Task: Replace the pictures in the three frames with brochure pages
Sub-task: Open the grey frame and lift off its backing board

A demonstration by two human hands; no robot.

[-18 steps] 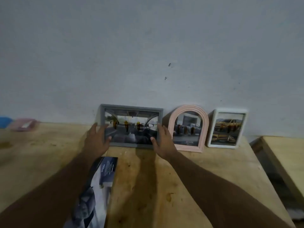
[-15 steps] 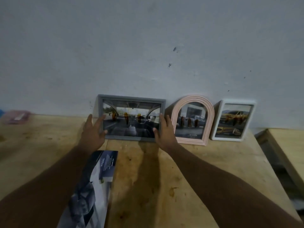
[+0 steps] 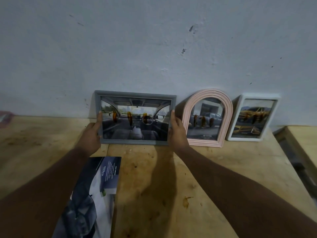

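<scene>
Scuffed grey wall [image 3: 154, 48] behind, wooden bench [image 3: 223, 169] in front. Half a second before, both hands only lay flat at the ends of the grey frame [image 3: 135, 121]. By now the left hand [image 3: 91, 136] and right hand [image 3: 177, 133] were grasping its sides, thumbs over the front. It leaned on the wall at 12 o'clock, with the brochure [image 3: 96, 194] at 7. My guess: pickup had started and the picture swap came next.

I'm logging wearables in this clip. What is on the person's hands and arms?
Nothing worn shows. The left hand and right hand are ungloved. The left forearm and right forearm are bare to the picture's edge: no sleeves, watch or bands. No rings show on the parts in view.
</scene>
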